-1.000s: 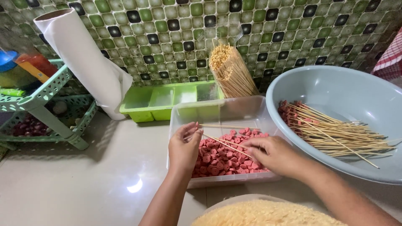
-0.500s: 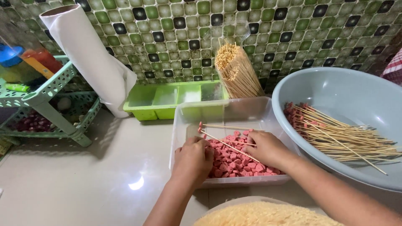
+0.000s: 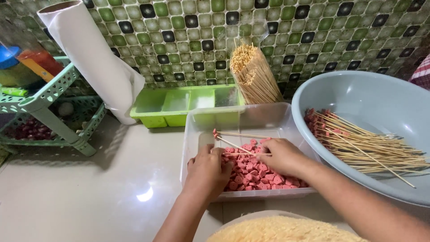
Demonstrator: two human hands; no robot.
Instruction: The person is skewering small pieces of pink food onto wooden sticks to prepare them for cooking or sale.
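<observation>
**Now: skewers over the pink slices**

Centrally, your right hand pinches thin wooden skewers above pink sausage slices in the clear tub. Your left hand dips in, fingers curled, grip unclear. Right: grey basin of loaded skewers.

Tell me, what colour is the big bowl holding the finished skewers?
Pale grey-blue bowl, seen clearly in the head view.

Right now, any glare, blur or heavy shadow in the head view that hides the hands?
Head view: one small glare spot on the countertop; left hand and right hand sharp and evenly lit over the clear tub; the yellow mound at the bottom edge is soft.
</observation>
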